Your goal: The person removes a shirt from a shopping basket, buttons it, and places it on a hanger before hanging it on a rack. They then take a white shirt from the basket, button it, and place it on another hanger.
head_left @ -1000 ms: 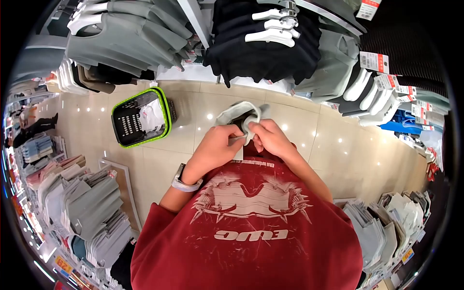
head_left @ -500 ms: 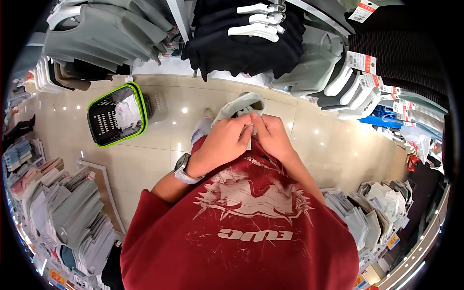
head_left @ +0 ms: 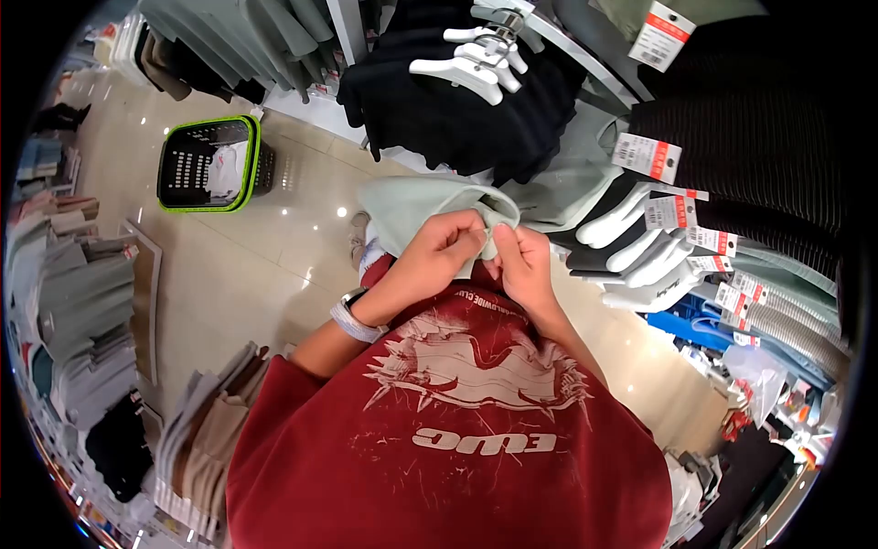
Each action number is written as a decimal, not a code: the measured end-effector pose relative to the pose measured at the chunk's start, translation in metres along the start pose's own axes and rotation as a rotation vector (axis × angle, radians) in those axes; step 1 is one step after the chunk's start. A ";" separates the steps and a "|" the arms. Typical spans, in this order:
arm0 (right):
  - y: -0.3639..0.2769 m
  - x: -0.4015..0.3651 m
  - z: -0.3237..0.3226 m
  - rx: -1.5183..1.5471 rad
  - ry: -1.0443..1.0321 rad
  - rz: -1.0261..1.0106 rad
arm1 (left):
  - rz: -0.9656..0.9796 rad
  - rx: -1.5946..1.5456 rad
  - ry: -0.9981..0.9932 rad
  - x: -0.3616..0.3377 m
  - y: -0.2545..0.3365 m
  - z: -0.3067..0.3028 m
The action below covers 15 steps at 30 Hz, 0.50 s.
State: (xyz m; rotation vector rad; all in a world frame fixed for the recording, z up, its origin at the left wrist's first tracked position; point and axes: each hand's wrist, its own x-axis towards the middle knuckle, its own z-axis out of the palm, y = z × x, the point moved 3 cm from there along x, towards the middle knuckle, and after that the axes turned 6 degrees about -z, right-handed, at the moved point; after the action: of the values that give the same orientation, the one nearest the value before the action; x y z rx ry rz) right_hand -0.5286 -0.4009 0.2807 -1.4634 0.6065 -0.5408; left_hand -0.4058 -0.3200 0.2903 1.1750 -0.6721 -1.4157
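Note:
In front of my chest, a pale green top (head_left: 402,206) is bunched up, with a rounded, folded opening toward me. My left hand (head_left: 444,242), a watch on its wrist, pinches the cloth at the edge of that opening. Close beside it on the right, my right hand (head_left: 523,261) grips the same edge between thumb and bent fingers. Both sets of fingertips almost meet there. The rest of the top spreads out left and away from me, near the rack of black tops (head_left: 448,119).
A black shopping basket (head_left: 197,165) with a green rim stands on the tiled floor (head_left: 302,233), white cloth inside. White hangers (head_left: 466,78) hold the black tops. Price tags (head_left: 647,157) hang along the right rack. Hanging clothes (head_left: 206,448) stand at lower left.
My view has turned and come closer to the rack. The pale green top is now spread wider, out to the left, and both hands still hold its edge.

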 end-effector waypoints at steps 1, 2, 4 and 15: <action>0.000 -0.004 -0.013 0.001 -0.015 -0.008 | 0.011 0.002 0.013 0.003 -0.002 0.014; -0.001 -0.007 -0.026 -0.064 -0.039 -0.055 | 0.009 -0.006 0.030 0.005 -0.005 0.027; -0.007 -0.013 -0.046 -0.131 -0.086 -0.104 | 0.016 -0.023 0.065 0.009 -0.010 0.049; -0.029 -0.038 -0.103 -0.181 -0.399 -0.152 | -0.070 -0.080 0.037 0.011 -0.016 0.105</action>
State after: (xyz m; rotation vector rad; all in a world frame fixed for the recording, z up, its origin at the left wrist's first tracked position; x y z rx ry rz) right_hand -0.6253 -0.4533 0.3102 -1.7403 0.2334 -0.3009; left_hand -0.5064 -0.3496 0.3081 1.1689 -0.5487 -1.4630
